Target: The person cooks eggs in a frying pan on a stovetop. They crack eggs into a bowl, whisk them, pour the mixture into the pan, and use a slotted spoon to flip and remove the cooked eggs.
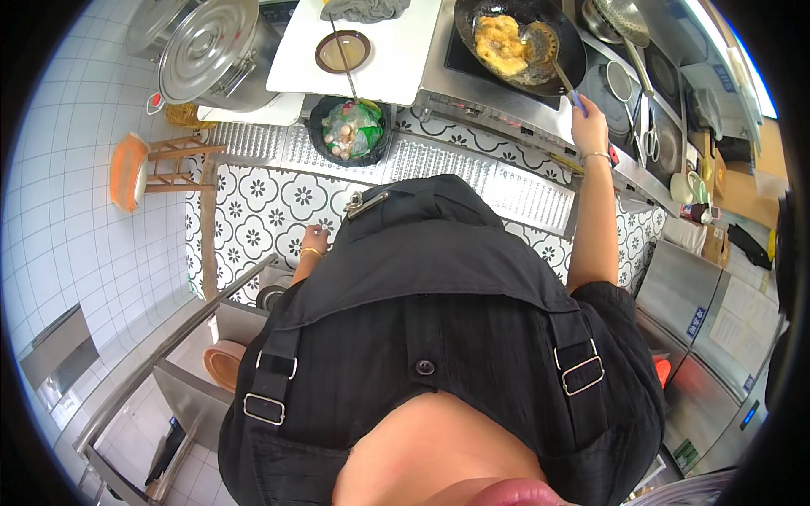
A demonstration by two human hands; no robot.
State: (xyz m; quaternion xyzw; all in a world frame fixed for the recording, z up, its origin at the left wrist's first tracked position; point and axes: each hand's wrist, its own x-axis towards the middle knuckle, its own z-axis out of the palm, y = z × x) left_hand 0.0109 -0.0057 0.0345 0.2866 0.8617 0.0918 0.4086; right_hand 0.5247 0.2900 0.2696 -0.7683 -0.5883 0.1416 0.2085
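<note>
My right hand [588,123] grips the blue-violet handle of a perforated skimmer [540,45]. The skimmer's round head rests inside a black wok [569,60], against a golden, fried egg-like piece of food [501,47]. Oil glistens around the food. Down by my left side hangs my left hand [315,239], over the patterned floor and near the apron. Its fingers look curled, and whether they enclose anything is hidden. A brown-rimmed dish [329,62] with a thin stick [345,60] across it stands on a white board [398,73] left of the wok.
Below the board stands a black-lined bin [314,136] holding eggshells and green wrappers. A large lidded steel pot [205,54] is at the left, with a wooden stool [180,167] below it. Scissors [652,142] and a ladle [619,82] lie right of the wok.
</note>
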